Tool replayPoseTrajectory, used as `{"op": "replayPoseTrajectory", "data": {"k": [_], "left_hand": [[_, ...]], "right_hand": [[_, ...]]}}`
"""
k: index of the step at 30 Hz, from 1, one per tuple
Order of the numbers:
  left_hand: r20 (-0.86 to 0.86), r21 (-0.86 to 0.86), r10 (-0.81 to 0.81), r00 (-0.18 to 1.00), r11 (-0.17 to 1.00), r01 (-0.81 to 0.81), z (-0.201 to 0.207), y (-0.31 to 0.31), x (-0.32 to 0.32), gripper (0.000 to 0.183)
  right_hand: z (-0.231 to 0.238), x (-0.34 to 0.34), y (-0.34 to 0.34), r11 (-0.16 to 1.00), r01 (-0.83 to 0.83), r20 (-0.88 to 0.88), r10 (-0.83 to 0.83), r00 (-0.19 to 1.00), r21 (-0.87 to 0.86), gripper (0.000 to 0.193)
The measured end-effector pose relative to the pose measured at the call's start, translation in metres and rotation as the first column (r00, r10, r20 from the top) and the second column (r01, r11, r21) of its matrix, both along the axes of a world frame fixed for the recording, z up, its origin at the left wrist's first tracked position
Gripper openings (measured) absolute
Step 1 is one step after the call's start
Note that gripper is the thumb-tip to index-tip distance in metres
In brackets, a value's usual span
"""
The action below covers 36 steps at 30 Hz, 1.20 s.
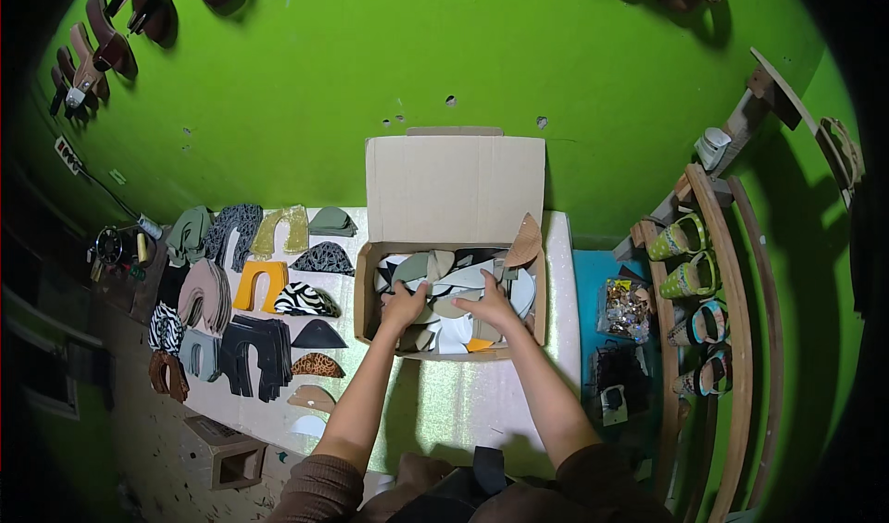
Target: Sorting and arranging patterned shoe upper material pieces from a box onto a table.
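Note:
An open cardboard box (362, 293) stands on the table in front of me, its lid (454, 188) raised against the wall. Loose cut pieces (448, 285) of leather-like material, mostly grey, white and olive, lie mixed inside it. My left hand (404, 308) reaches into the left half of the box, thumb and fingers apart on the pieces. On the right side, my right hand (489, 308) rests among the pieces, thumb and forefinger spread. Some fingertips are hidden by the material. A brown textured piece (525, 241) sticks up at the box's back right corner.
Left of the box lie stacks of arched cut pieces, among them black (255, 352), yellow (262, 285) and pink (205, 294), beside half-round zebra pieces (306, 299). A wooden rack (732, 338) with sandals (690, 278) stands at the right, near a clear bag of metal fittings (627, 308).

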<state>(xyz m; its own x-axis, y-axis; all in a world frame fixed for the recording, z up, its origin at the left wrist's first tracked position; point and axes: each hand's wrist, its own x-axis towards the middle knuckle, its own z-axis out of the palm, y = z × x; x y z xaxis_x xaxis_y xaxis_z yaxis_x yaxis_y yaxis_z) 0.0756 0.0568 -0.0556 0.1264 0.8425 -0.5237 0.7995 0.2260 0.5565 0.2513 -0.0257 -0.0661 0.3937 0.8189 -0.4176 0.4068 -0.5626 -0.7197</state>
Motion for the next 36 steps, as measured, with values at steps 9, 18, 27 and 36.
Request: {"op": "replayPoseTrajectory", "data": {"k": [9, 18, 27, 36], "left_hand": [[0.338, -0.169, 0.139, 0.931, 0.982, -0.086, -0.007, 0.003, 0.005, 0.086], [0.635, -0.458, 0.465, 0.617, 0.870, -0.184, 0.029, -0.020, 0.004, 0.066], [0.897, -0.127, 0.169, 0.409, 0.984, -0.127, 0.106, -0.028, -0.007, 0.067], [0.889, 0.354, -0.272, 0.367, 0.919, -0.176, 0.126, -0.106, -0.045, 0.065]], "right_hand": [[0.029, -0.006, 0.012, 0.997, -0.060, -0.427, 0.077, 0.901, 0.052, 0.115], [0.033, -0.037, 0.008, 0.984, -0.014, -0.293, 0.066, 0.954, 0.179, 0.105], [0.123, -0.051, 0.001, 0.863, -0.033, 0.050, 0.008, 0.999, 0.504, 0.079], [0.166, -0.091, -0.078, 0.677, -0.105, 0.144, 0.000, 0.990, 0.729, 0.075]]}}
